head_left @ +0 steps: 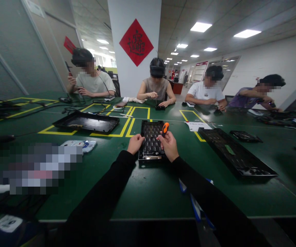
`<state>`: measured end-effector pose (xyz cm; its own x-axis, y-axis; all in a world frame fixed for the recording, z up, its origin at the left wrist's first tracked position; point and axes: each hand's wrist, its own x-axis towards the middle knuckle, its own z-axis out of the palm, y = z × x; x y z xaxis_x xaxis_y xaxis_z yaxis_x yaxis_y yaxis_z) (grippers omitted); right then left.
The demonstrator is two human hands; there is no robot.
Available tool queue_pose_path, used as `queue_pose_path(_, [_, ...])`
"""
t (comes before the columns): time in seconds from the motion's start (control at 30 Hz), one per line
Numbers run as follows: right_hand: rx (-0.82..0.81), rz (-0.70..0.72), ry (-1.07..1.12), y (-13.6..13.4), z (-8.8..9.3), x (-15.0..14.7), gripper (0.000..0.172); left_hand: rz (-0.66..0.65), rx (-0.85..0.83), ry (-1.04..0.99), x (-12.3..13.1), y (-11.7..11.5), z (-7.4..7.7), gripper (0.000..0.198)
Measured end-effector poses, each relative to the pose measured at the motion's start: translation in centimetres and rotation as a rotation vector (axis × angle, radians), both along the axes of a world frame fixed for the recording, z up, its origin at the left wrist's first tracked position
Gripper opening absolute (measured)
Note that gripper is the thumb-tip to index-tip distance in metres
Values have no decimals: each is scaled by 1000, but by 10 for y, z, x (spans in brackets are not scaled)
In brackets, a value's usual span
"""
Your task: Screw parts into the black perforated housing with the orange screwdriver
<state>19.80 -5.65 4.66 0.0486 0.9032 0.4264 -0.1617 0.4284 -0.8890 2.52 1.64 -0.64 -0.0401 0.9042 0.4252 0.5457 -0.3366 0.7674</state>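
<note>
A black keyboard frame with a grid of holes [151, 135] lies on the green table in front of me. My left hand [135, 143] is closed and rests on the frame's left edge, holding it down. My right hand [168, 145] is closed round a screwdriver with an orange and black handle [164, 128], held upright over the frame's right side. Its tip is hidden by my fingers. Both arms wear black sleeves.
A black tray [86, 122] lies at the left inside yellow tape marks, and a long black tray [237, 156] at the right. A small packet [82, 145] sits left of my hands. Several people work at the table's far side. The table's front edge [148, 216] is close.
</note>
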Motion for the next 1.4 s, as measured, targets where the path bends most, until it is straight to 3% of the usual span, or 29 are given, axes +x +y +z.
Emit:
queue_pose_path(0.63, [16, -14, -12, 4, -3, 2, 23, 13, -29, 13, 0, -3, 3, 29])
queue_pose_path(0.83, [17, 28, -57, -1, 2, 2, 35, 7, -36, 20, 0, -2, 3, 30])
queue_pose_path(1.27, [-11, -17, -35, 0, -1, 0, 25, 4, -8, 19, 0, -2, 3, 30])
queue_pose_path(1.4, [26, -11, -96, -3, 2, 0, 32, 1, -7, 28, 0, -1, 2, 31])
